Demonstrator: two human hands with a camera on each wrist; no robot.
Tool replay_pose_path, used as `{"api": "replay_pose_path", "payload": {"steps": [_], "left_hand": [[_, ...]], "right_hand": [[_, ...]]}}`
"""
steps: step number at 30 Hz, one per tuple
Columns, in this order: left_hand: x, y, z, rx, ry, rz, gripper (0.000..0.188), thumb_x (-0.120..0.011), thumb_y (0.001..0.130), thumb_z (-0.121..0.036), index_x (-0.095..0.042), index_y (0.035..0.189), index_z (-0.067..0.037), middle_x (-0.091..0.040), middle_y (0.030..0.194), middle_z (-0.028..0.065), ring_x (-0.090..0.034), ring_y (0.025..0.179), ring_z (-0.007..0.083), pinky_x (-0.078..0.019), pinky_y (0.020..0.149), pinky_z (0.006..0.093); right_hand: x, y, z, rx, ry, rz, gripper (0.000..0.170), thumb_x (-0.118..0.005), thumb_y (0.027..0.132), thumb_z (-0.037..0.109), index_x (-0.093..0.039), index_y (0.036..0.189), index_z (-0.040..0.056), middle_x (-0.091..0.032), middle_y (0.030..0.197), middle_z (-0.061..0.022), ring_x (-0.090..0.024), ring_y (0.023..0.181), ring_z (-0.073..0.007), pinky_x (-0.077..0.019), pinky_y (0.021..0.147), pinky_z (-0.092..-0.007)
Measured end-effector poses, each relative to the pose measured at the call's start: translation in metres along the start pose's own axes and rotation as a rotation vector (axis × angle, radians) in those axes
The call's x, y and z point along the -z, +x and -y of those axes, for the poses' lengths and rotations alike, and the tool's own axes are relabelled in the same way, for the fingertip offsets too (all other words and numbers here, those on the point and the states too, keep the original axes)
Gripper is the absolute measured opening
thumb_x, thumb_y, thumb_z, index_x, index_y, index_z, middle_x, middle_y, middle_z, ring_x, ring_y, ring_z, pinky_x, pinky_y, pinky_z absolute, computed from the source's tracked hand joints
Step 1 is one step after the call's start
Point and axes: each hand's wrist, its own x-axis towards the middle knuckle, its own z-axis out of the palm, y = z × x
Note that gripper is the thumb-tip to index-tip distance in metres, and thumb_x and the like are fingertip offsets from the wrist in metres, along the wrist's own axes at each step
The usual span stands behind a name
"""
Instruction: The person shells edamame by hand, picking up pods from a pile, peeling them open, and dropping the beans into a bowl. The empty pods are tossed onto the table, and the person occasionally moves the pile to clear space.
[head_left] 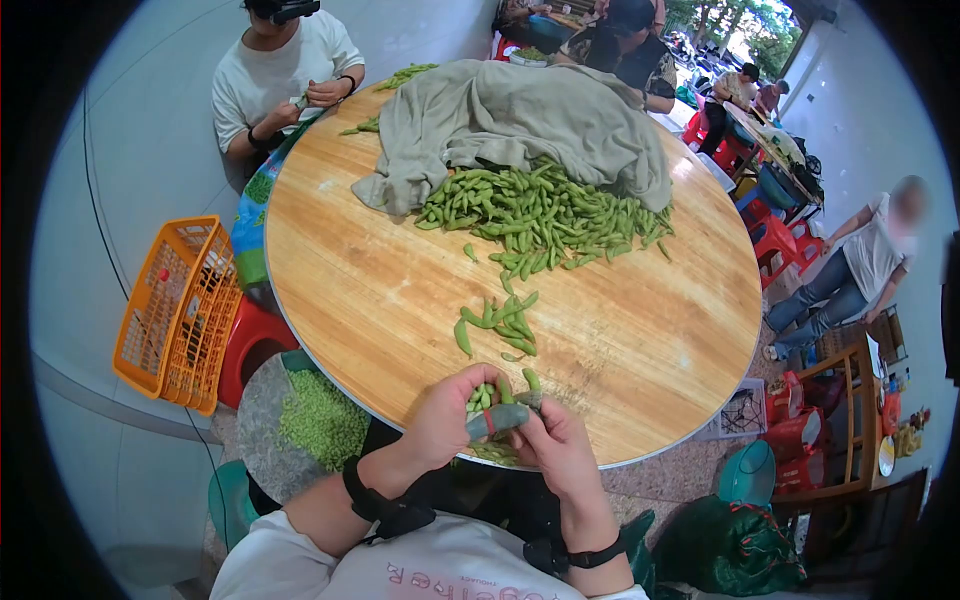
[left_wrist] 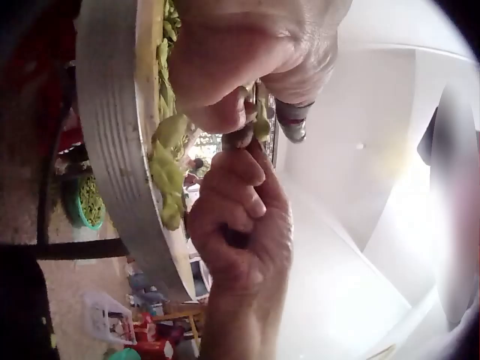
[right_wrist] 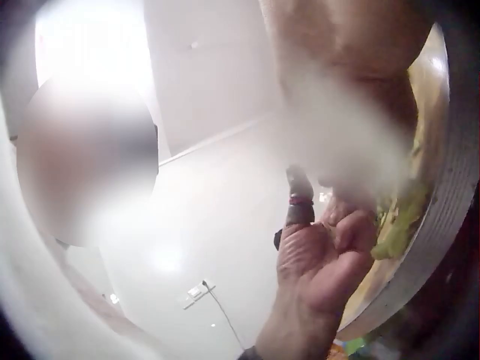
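Over the table's near edge, my left hand (head_left: 440, 418) holds green soybean pods (head_left: 483, 398) in its curled fingers. A grey-green cover with a red band (head_left: 497, 422) sits on the left thumb. My right hand (head_left: 562, 447) meets it and pinches at a soybean pod (left_wrist: 262, 126) between the two hands, with something dark at its fingertips. Also at the hands, a pod end (head_left: 531, 379) sticks up. Just beyond them, a few loose pods (head_left: 510, 322) lie on the round wooden table (head_left: 350, 270).
A big heap of pods (head_left: 540, 215) lies under a grey cloth (head_left: 520, 110) at the far side. Shelled beans (head_left: 320, 420) fill a container at lower left, near an orange crate (head_left: 180, 310). Another person (head_left: 285, 85) sits at the far left; a green sack (head_left: 730, 545) stands at lower right.
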Motion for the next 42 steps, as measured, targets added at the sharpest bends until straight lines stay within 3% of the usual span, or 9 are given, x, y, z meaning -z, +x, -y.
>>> {"api": "replay_pose_path", "payload": {"steps": [7,16,22,25,27,31,36,39,42], "left_hand": [[0.012,-0.003,0.001,-0.049,0.115,-0.193,0.013,-0.058,0.082,-0.004,-0.057,0.095,-0.001,-0.058,0.082,0.0018,-0.052,0.063,0.0050,-0.0400,0.053,0.0151],[0.055,0.000,-0.012,-0.065,-0.206,-0.400,0.012,-0.048,0.081,0.001,-0.058,0.087,0.000,-0.054,0.074,0.0036,-0.048,0.059,0.0083,-0.0310,0.047,0.0150],[0.063,-0.002,-0.008,-0.016,-0.060,-0.260,0.019,-0.046,0.081,0.004,-0.062,0.089,0.001,-0.057,0.077,0.0041,-0.051,0.063,0.0099,-0.0387,0.054,0.0174],[0.053,-0.008,-0.011,0.131,0.181,-0.111,0.027,-0.050,0.078,0.006,-0.065,0.099,-0.003,-0.056,0.073,0.0030,-0.051,0.062,0.0106,-0.0383,0.053,0.0202],[0.044,-0.008,-0.011,-0.316,0.756,-0.140,0.025,-0.060,0.077,0.001,-0.065,0.101,-0.004,-0.057,0.073,0.0062,-0.055,0.067,0.0148,-0.0429,0.060,0.0238],[0.022,-0.007,-0.010,-0.419,0.836,-0.120,0.033,-0.069,0.069,0.000,-0.063,0.101,-0.003,-0.060,0.079,0.0089,-0.058,0.075,0.0202,-0.0458,0.068,0.0292],[0.011,-0.001,-0.010,-0.411,0.895,-0.030,0.036,-0.068,0.070,-0.001,-0.061,0.105,-0.005,-0.059,0.077,0.0088,-0.059,0.074,0.0217,-0.0464,0.067,0.0300],[0.011,0.005,-0.005,-0.456,0.836,-0.067,0.027,-0.063,0.075,-0.003,-0.062,0.102,-0.003,-0.058,0.075,0.0053,-0.055,0.067,0.0147,-0.0430,0.058,0.0248],[0.004,0.005,-0.004,0.047,-0.119,-0.116,0.014,-0.057,0.081,-0.002,-0.063,0.094,0.000,-0.055,0.075,-0.0027,-0.040,0.058,0.0000,-0.0239,0.046,0.0147]], "right_hand": [[-0.012,0.019,0.006,-0.034,0.032,-0.063,0.019,-0.049,0.091,0.017,-0.053,0.076,0.0058,-0.048,0.058,0.0048,-0.037,0.047,-0.0016,-0.0261,0.043,-0.0173],[-0.035,0.068,0.030,0.418,-1.288,-0.292,0.021,-0.058,0.080,0.018,-0.057,0.099,0.0071,-0.059,0.062,-0.0183,-0.059,0.060,-0.0362,-0.0460,0.052,-0.0435],[-0.044,0.090,0.009,0.404,-1.533,-0.210,0.024,-0.059,0.080,0.024,-0.056,0.090,0.0027,-0.059,0.065,-0.0196,-0.058,0.061,-0.0373,-0.0459,0.053,-0.0444],[-0.031,0.080,0.011,0.372,-1.461,-0.286,0.019,-0.057,0.081,0.021,-0.054,0.081,0.0023,-0.057,0.060,-0.0183,-0.060,0.056,-0.0312,-0.0466,0.051,-0.0383],[-0.011,0.070,0.008,0.367,-1.210,-0.215,0.018,-0.056,0.082,0.021,-0.055,0.080,0.0028,-0.056,0.057,-0.0138,-0.056,0.052,-0.0249,-0.0431,0.048,-0.0333],[-0.004,0.038,0.021,-0.115,-0.262,0.005,0.017,-0.053,0.087,0.019,-0.060,0.080,0.0052,-0.047,0.055,0.0014,-0.040,0.047,-0.0066,-0.0293,0.043,-0.0209],[0.006,0.014,0.022,-0.104,-0.108,0.050,0.021,-0.052,0.090,0.023,-0.055,0.078,0.0059,-0.042,0.056,0.0057,-0.035,0.048,-0.0026,-0.0246,0.042,-0.0190],[0.006,0.004,0.016,-0.029,-0.185,-0.010,0.020,-0.050,0.092,0.023,-0.053,0.082,0.0059,-0.043,0.058,0.0051,-0.034,0.048,-0.0029,-0.0246,0.042,-0.0190],[0.004,-0.003,0.019,0.063,-0.082,-0.087,0.018,-0.040,0.095,0.019,-0.050,0.091,0.0053,-0.043,0.062,0.0032,-0.034,0.051,-0.0042,-0.0270,0.046,-0.0188]]}}
